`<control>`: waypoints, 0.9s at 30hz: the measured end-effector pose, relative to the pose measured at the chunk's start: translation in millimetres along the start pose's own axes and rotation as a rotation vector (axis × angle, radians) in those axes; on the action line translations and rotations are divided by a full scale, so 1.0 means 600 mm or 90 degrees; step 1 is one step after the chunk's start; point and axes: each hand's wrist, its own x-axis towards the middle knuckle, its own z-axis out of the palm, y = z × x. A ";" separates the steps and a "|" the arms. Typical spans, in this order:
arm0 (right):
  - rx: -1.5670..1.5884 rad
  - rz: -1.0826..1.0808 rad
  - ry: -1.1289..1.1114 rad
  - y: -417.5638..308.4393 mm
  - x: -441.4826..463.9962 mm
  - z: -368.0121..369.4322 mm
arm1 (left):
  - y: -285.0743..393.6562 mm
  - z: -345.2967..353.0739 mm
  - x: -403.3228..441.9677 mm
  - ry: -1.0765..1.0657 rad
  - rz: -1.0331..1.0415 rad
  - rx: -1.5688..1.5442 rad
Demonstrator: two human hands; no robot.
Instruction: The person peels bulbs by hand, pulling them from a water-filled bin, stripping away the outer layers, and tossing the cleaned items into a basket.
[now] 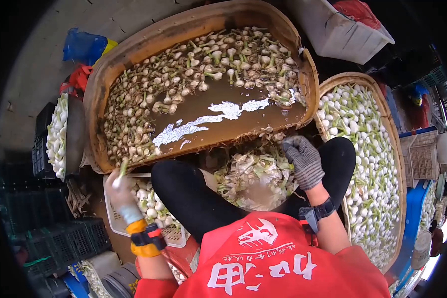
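Observation:
My left hand (121,196), smeared by motion, is at the left above a white crate (113,218) of peeled garlic. It has a pale garlic bulb (116,183) with a green stem at its fingertips. On my right hand (303,161) is a grey striped knit glove. Its fingers are curled together beside my right knee, just over the front rim of the big tub; what they hold, if anything, I cannot make out. Between my legs lies a heap of garlic peelings (256,174). In front, the brown tub (310,84) contains murky water with many unpeeled, stemmed garlic bulbs (216,54).
To the right stands a long tub (400,164) full of white garlic bulbs (365,164). At the left is a basin (74,134) heaped with bulbs, near dark crates (64,243). A white bin (345,35) stands at the upper right, with blue and red bags (82,47) at the upper left.

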 end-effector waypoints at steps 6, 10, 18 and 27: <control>-0.064 -0.010 -0.181 0.033 -0.031 0.023 | -0.340 -0.519 -0.155 0.106 -0.570 1.060; -0.077 -0.019 -0.201 0.073 -0.021 0.052 | -0.458 -0.617 -0.325 -0.372 -0.371 1.067; -0.259 0.036 -0.244 0.029 0.036 0.095 | -0.283 -0.227 0.154 -0.196 -0.067 0.305; -0.307 0.087 -0.258 0.012 0.040 0.059 | -0.156 0.417 0.399 -0.455 -0.544 0.135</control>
